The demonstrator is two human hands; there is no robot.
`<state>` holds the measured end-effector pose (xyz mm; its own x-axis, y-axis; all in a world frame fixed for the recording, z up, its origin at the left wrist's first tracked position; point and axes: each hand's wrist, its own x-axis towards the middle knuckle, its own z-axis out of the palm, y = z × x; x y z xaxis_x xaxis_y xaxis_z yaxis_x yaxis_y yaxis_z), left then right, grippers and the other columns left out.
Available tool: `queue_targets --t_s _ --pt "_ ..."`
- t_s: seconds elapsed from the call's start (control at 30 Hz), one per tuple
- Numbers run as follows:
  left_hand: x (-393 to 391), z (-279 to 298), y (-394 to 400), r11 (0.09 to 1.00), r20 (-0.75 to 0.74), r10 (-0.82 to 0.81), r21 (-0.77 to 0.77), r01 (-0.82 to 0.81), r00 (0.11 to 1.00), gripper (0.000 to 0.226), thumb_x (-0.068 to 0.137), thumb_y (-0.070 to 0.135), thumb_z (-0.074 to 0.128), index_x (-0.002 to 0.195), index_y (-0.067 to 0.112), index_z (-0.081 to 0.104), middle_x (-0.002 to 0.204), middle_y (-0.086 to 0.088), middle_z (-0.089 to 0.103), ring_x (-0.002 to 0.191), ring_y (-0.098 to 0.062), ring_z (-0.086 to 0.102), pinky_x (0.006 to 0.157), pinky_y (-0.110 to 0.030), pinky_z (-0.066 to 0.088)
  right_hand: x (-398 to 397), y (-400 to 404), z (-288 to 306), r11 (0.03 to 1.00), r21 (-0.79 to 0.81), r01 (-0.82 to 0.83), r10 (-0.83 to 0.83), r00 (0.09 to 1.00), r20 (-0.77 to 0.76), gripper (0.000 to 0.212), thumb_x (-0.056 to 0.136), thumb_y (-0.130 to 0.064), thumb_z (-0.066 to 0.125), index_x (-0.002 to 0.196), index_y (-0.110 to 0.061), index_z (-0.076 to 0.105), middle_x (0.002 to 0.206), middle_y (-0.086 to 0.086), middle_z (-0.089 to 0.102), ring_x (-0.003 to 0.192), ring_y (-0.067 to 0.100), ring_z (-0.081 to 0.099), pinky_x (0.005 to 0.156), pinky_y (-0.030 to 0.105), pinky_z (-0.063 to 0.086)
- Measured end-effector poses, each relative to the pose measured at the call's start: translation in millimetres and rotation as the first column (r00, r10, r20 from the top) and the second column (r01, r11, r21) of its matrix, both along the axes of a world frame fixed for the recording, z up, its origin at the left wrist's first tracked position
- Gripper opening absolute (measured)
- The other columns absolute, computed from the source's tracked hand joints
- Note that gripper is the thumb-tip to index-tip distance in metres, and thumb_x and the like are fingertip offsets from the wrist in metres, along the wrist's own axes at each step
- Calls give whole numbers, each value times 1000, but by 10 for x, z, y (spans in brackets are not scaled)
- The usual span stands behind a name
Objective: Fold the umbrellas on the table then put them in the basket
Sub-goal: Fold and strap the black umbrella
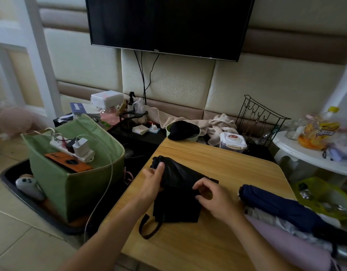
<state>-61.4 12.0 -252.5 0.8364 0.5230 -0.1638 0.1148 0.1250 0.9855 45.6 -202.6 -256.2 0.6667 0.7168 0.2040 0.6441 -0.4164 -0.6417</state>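
Your left hand (153,179) presses the far end of the black umbrella (176,184) with its fingers laid over the rolled canopy, and your right hand (211,194) pinches the fabric at the middle, so each grip has cloth in it while the umbrella lies on the wooden surface (237,167). The roll looks only half gathered: the near part of the canopy lies loose and flat, and the wrist strap (147,227) trails toward the surface edge. If you ease the left hand before the fastening tab is wrapped round, the folds will likely spring open; if you drag the bundle, the strap may slide off the edge. To your right the navy umbrella (282,208) waits folded but untied, lying over a lilac umbrella (297,245) and some pale cloth, and a sweep of your right elbow could nudge them. The green basket (71,184) stands on the floor to your left, well apart from the surface, and its mouth is partly taken up by a white power strip (71,148) with a charger and an orange phone (69,162); a white cable (102,192) hangs down its side. An umbrella dropped in could snag that cable or knock the strip, so aim for the open far side.
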Motion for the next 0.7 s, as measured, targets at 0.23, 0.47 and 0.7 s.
queue_targets --t_s 0.23,0.47,0.7 --pt "18 -68 10 991 -110 80 113 -68 991 51 95 5 67 131 20 35 116 -10 61 98 -22 67 73 -35 59 -21 -21 -72 997 -77 -26 27 1000 4 21 97 -22 70 106 -38 77 100 -18 66 97 -3 61 87 22 52" --pt "83 -101 6 925 -22 121 365 -105 992 57 95 26 71 130 34 26 111 2 68 101 -20 68 85 -43 61 -9 -3 -67 983 -172 -57 52 998 -34 12 98 -37 68 100 -36 80 105 -17 60 101 -3 56 85 14 43" --pt "91 -173 56 845 -71 62 534 -15 996 74 89 -1 64 140 37 27 108 8 56 90 -17 65 68 -37 61 18 46 -42 989 -145 8 -7 1000 3 23 97 -49 66 86 -37 82 95 -10 53 93 1 51 80 22 41"
